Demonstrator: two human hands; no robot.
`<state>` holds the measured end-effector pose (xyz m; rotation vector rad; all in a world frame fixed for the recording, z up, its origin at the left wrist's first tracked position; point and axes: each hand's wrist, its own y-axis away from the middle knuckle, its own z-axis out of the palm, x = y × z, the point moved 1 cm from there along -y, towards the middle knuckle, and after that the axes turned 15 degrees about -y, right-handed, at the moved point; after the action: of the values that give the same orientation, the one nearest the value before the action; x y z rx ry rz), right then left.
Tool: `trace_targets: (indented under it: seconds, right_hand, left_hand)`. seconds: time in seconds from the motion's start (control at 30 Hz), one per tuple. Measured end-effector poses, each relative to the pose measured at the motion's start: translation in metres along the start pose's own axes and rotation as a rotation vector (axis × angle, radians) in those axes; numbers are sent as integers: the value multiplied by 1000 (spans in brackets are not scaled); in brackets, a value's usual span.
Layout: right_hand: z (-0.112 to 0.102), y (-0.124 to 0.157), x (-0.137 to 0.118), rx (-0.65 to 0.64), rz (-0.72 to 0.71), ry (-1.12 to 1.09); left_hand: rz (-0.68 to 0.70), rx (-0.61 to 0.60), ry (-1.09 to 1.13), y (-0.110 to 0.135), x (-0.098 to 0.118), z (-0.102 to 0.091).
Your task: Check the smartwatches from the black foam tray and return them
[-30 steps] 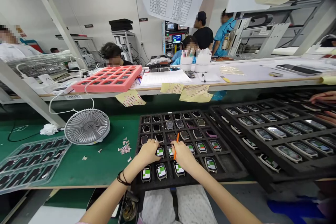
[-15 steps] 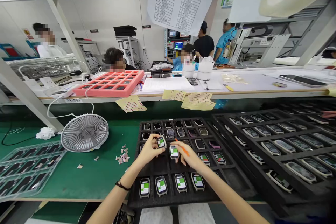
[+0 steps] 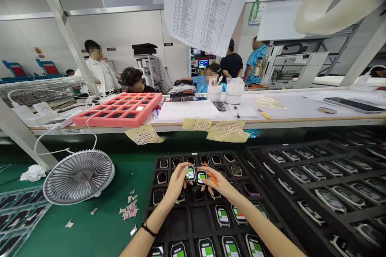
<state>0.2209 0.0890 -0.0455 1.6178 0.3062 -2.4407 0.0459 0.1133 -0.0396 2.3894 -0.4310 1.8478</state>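
My left hand [image 3: 177, 182] grips a square smartwatch body [image 3: 189, 173] by its edge, its lit screen showing green and white. Close beside it, a second lit smartwatch body [image 3: 201, 177] sits in the fingers of my right hand [image 3: 220, 184]. A thin orange stick [image 3: 212, 175] is also held in my right hand, slanting up past the fingers. Both watches are above a black foam tray [image 3: 189, 231] with rows of compartments. Several watches with dark screens fill its far rows; lit ones, such as a watch with a green and white screen [image 3: 222, 215], lie nearer me.
On the left a grey fan [image 3: 80, 176] stands on the green mat beside small scraps [image 3: 130, 210] and a clear tray [image 3: 22, 217]. More black trays [image 3: 316, 176] of watches are at right. A pink tray [image 3: 120, 110] rests on the shelf ahead. People are beyond.
The two watches have come closer together, nearly side by side. My view has shifted, so the near tray row sits lower. A person in white at the back left now appears further right.
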Motion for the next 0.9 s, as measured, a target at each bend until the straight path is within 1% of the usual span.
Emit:
trace_targets:
  seconds: [0.1,0.3,0.4,0.5,0.63,0.9]
  right_hand:
    - [0,2,1,45,10,23]
    - [-1,5,0,145,-3,6]
    - [-1,8,-2,133,-16,-2]
    - [0,12,-6,92,-26,2]
    - [3,14,-8,41,-4,-18]
    - [3,15,-7,72,-3,-16]
  left_hand:
    - [-28,-28,-25,3,-1,-3]
    - [-3,-28,12,4,-1,-8]
    - [1,-18,26,5,-1,-7]
    - [10,0,33,7,-1,-5]
    - [14,9,40,8,1,-6]
    - [33,-14,41,10,3,-6]
